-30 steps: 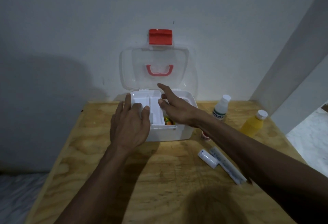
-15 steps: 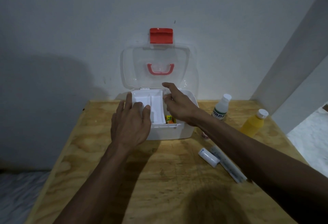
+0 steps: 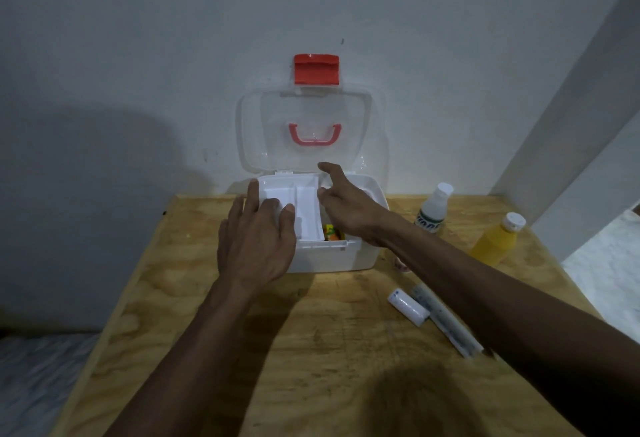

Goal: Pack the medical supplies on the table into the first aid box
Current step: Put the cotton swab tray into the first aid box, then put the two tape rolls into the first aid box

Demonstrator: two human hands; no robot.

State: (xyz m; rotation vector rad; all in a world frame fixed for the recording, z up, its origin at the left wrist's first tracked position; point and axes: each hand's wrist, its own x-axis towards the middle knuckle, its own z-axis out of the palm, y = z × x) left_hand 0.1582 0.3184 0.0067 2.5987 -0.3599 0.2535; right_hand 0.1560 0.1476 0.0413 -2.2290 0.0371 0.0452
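Observation:
The white first aid box (image 3: 329, 260) stands at the table's far edge, its clear lid (image 3: 304, 135) with a red handle and latch propped against the wall. A white inner tray (image 3: 304, 208) sits tilted in the box's left half. My left hand (image 3: 256, 242) grips the tray's left side, and my right hand (image 3: 346, 204) holds its right edge with the index finger raised. Orange and yellow items (image 3: 333, 232) show inside the box under the tray. On the table to the right lie a small white roll (image 3: 408, 305) and a long wrapped item (image 3: 446, 320).
A white bottle (image 3: 434, 209) and a yellow bottle (image 3: 497, 240) stand right of the box. A small red-and-white object (image 3: 401, 266) is partly hidden by my right forearm. The plywood table (image 3: 311, 350) ends against the wall, with a drop at its right edge.
The tray has risen and tilted, lifted a little by both hands. My right hand moved slightly up along the tray's right edge.

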